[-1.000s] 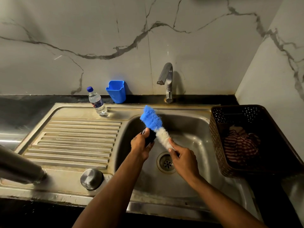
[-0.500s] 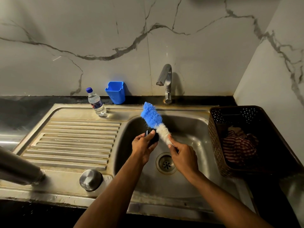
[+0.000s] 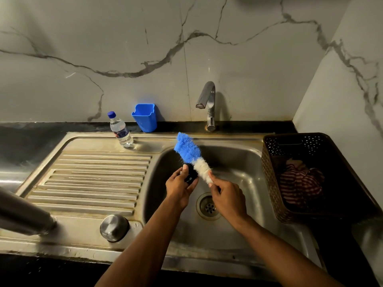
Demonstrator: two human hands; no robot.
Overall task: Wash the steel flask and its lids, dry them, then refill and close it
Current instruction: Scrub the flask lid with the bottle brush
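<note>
Over the sink basin [image 3: 238, 162] my left hand [image 3: 179, 188] grips a small black lid [image 3: 190, 175]. My right hand [image 3: 227, 196] holds the handle of a blue and white bottle brush [image 3: 191, 157], whose bristles lie against the lid. The steel flask [image 3: 22, 214] lies at the left edge on the sink's front rim, only partly in view. A round steel lid [image 3: 114, 227] sits dome up on the front of the drainboard.
A tap [image 3: 208, 104] stands behind the basin, with no water running. A small water bottle [image 3: 121, 130] and a blue cup [image 3: 145, 117] stand at the back. A brown perforated basket [image 3: 269, 183] with a striped cloth [image 3: 299, 184] sits at the right.
The brush has shifted slightly along the black lid, and my left hand has turned the lid a little. The flask and steel lid have not moved.
</note>
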